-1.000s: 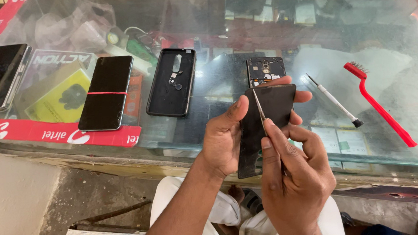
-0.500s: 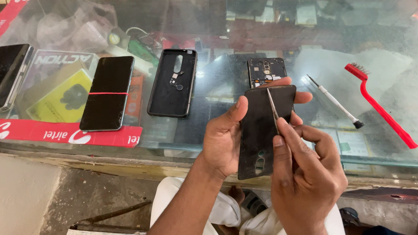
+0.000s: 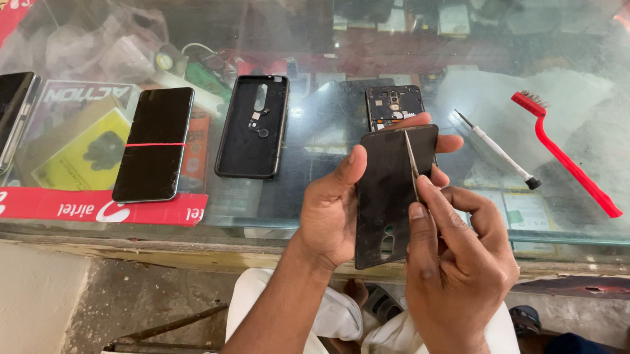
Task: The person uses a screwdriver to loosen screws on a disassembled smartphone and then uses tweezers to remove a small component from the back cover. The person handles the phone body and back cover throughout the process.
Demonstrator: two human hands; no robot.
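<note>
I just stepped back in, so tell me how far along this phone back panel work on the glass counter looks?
Done: the phone body lies opened on the glass counter, its back off. In hand: the left hand holds the black back panel while the right hand works a thin metal tool against it. Left: the panel is not yet refitted; the black case lies apart.
</note>
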